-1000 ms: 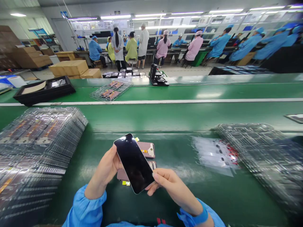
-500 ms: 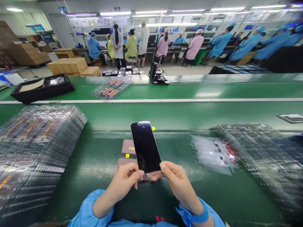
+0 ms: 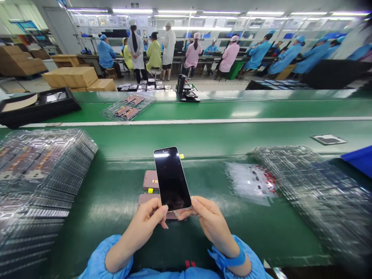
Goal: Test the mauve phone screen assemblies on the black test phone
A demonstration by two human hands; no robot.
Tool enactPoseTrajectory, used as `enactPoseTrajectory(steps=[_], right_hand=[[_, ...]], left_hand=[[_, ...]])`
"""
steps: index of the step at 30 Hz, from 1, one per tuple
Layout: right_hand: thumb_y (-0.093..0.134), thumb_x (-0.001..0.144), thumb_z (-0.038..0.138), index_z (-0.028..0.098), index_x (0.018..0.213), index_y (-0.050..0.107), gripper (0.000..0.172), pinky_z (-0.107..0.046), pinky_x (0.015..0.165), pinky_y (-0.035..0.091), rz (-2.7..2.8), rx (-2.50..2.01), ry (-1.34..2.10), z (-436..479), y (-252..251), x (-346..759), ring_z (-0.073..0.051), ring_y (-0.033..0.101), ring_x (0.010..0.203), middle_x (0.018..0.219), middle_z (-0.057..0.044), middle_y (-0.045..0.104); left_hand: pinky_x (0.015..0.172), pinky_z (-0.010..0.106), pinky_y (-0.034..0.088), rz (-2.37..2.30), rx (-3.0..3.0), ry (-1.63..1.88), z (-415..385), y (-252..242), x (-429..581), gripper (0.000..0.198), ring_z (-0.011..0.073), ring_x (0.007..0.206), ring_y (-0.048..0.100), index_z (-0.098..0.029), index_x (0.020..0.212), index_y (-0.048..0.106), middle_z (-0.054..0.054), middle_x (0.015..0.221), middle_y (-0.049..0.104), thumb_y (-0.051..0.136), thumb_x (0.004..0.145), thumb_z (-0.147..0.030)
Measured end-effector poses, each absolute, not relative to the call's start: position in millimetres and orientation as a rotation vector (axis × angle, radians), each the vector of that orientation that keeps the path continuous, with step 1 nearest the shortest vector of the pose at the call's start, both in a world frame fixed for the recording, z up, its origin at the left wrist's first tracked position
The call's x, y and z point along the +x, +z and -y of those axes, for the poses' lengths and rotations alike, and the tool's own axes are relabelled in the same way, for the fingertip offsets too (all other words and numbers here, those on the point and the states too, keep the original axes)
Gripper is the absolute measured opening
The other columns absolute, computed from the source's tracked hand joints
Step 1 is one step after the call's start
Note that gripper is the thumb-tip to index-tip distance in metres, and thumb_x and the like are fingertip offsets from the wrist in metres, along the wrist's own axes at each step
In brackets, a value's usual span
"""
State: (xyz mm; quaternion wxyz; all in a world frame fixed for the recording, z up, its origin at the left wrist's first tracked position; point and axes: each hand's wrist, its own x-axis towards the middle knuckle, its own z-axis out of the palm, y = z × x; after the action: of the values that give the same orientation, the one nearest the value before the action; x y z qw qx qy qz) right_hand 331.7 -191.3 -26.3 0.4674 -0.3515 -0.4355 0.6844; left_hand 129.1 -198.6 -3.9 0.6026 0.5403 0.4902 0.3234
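A black phone screen (image 3: 173, 180) with a thin pale rim is held tilted above the green bench, its lower edge toward me. My left hand (image 3: 149, 219) pinches its lower left corner between thumb and fingers. At the lower right corner, my right hand (image 3: 207, 217) grips it the same way, fingertips tucked underneath. Beneath and left of the screen lie brownish flat phone panels (image 3: 150, 180), partly covered by it and by my left hand. A small yellow tab (image 3: 150, 190) sticks out from them, and another yellow tab (image 3: 181, 156) shows beside the screen's upper right edge.
Tall stacks of clear plastic trays stand at left (image 3: 49, 155) and right (image 3: 308, 186). Clear film strips with red ends (image 3: 250, 182) lie near the right stack. Farther back are a tray of brown panels (image 3: 129, 106), a black fixture (image 3: 186, 91) and a black box (image 3: 37, 106). People sit and stand beyond.
The whole view has shifted, so the bench items appear further left, and a blue bin edge shows at right. Both hands keep their hold on the phone screen, with little change in pose.
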Motion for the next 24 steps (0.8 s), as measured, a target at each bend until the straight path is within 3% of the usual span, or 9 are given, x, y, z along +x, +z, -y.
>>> enactPoseTrajectory(steps=[4, 8, 11, 13, 15, 18, 24], right_hand=[[0.059, 0.092, 0.060, 0.012, 0.094, 0.073, 0.050, -0.032, 0.065, 0.054, 1.052, -0.889, 1.693, 190.2, -28.5, 332.3, -0.025, 0.071, 0.070, 0.079, -0.013, 0.073], [0.059, 0.094, 0.057, 0.015, 0.119, 0.066, 0.049, -0.036, 0.067, 0.056, 1.162, -0.961, 1.635, 191.2, -34.0, 334.4, -0.025, 0.070, 0.070, 0.078, -0.008, 0.073], [0.057, 0.097, 0.052, 0.015, 0.122, 0.065, 0.045, -0.035, 0.067, 0.054, 1.263, -0.967, 1.592, 193.6, -36.9, 336.8, -0.024, 0.069, 0.068, 0.077, -0.007, 0.072], [0.054, 0.099, 0.050, 0.014, 0.121, 0.065, 0.044, -0.035, 0.067, 0.053, 1.326, -0.929, 1.601, 195.3, -37.6, 338.0, -0.024, 0.068, 0.065, 0.073, -0.006, 0.071], [0.052, 0.100, 0.049, 0.013, 0.121, 0.066, 0.044, -0.036, 0.069, 0.052, 1.394, -0.905, 1.624, 196.6, -37.7, 338.6, -0.024, 0.068, 0.064, 0.069, -0.006, 0.070], [0.050, 0.100, 0.049, 0.013, 0.120, 0.067, 0.044, -0.035, 0.071, 0.051, 1.463, -0.910, 1.655, 197.4, -37.4, 338.1, -0.023, 0.067, 0.065, 0.068, -0.006, 0.070], [0.049, 0.100, 0.051, 0.015, 0.118, 0.069, 0.044, -0.034, 0.072, 0.050, 1.546, -0.905, 1.698, 198.9, -41.8, 339.3, -0.024, 0.068, 0.065, 0.068, -0.005, 0.070]], left_hand=[[0.069, 0.027, 0.041, -1.121, 1.261, 0.755, 198.9, -2.7, 129.1, 0.037, 0.0158, 0.067, 0.058, -0.018, 0.068, 0.053, 0.000, 0.064, 0.060, 0.054, 0.092, -0.047], [0.068, 0.027, 0.045, -1.038, 1.254, 0.697, 195.7, -0.4, 124.9, 0.035, 0.0157, 0.068, 0.060, -0.016, 0.072, 0.060, 0.001, 0.071, 0.063, 0.059, 0.089, -0.047], [0.086, 0.031, 0.048, -0.970, 1.183, 0.783, 190.5, 4.0, 119.2, 0.031, 0.0215, 0.095, 0.064, -0.017, 0.099, 0.070, 0.007, 0.100, 0.071, 0.060, 0.090, -0.045], [0.097, 0.037, 0.046, -0.896, 1.007, 0.953, 187.0, 9.0, 116.2, 0.040, 0.0256, 0.113, 0.060, -0.023, 0.127, 0.061, 0.009, 0.127, 0.064, 0.056, 0.093, -0.044], [0.098, 0.040, 0.047, -0.818, 0.837, 1.097, 184.6, 14.5, 114.6, 0.048, 0.0275, 0.119, 0.059, -0.027, 0.140, 0.049, 0.010, 0.138, 0.058, 0.054, 0.095, -0.042], [0.092, 0.034, 0.052, -0.795, 0.798, 1.162, 183.9, 20.3, 114.1, 0.048, 0.0261, 0.115, 0.063, -0.026, 0.142, 0.047, 0.010, 0.130, 0.065, 0.055, 0.096, -0.034], [0.071, 0.028, 0.059, -0.968, 0.809, 1.147, 187.8, 16.4, 115.3, 0.041, 0.0279, 0.098, 0.071, -0.017, 0.128, 0.059, 0.013, 0.115, 0.072, 0.063, 0.091, -0.033]])
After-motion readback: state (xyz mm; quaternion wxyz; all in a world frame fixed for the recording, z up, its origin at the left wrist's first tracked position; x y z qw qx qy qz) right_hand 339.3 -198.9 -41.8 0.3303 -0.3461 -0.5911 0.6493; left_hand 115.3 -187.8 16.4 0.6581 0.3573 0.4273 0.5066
